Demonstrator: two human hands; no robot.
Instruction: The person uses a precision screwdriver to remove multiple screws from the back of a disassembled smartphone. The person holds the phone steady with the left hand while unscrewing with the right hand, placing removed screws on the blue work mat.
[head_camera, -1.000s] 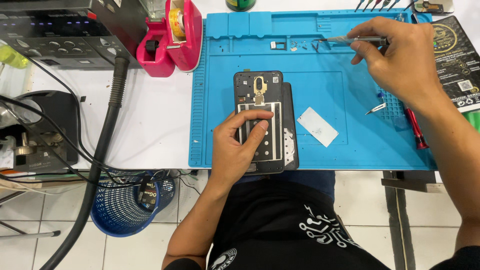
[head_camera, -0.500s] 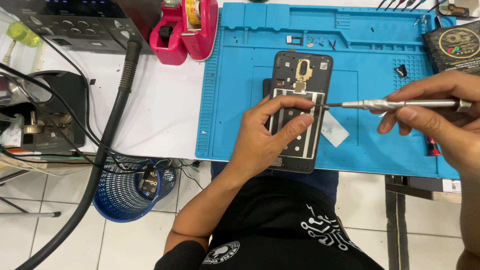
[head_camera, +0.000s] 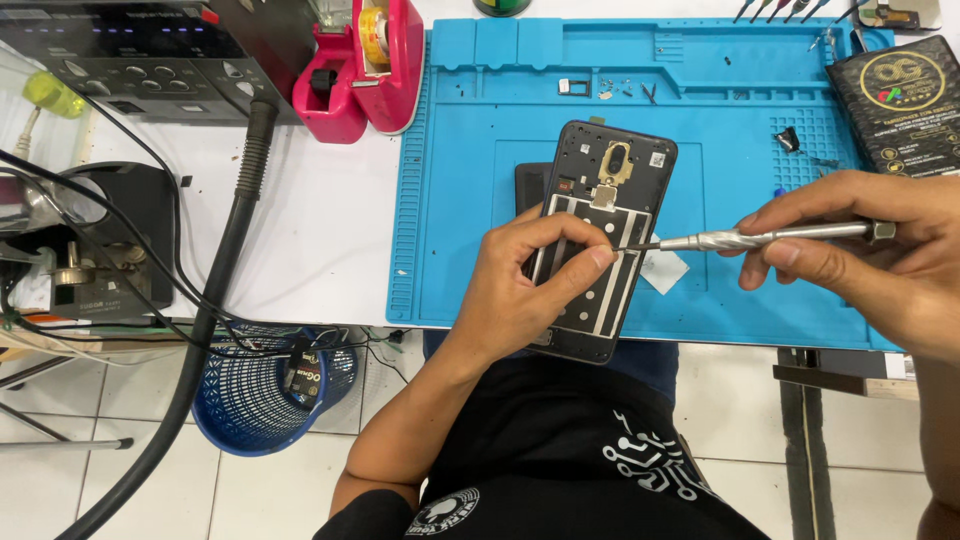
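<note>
An opened dark phone (head_camera: 612, 190) lies face down on the blue work mat (head_camera: 460, 200), its inner frame and a gold part showing. My left hand (head_camera: 525, 285) presses on its lower half, forefinger stretched across the frame. My right hand (head_camera: 870, 255) grips a silver screwdriver (head_camera: 760, 238) held level, its thin tip touching the phone right by my left forefinger. A second dark flat piece (head_camera: 528, 185) peeks out from under the phone's left side.
A white scrap (head_camera: 665, 272) lies on the mat beside the phone. Tiny screws and parts (head_camera: 610, 88) sit near the mat's far edge. A pink tape dispenser (head_camera: 365, 65), a black box (head_camera: 900, 95), a thick black hose (head_camera: 235, 230) and a blue basket (head_camera: 265, 390) surround the mat.
My right hand picked the screwdriver up from the mat's far right and brought its tip to the phone. My left hand stayed on the phone.
</note>
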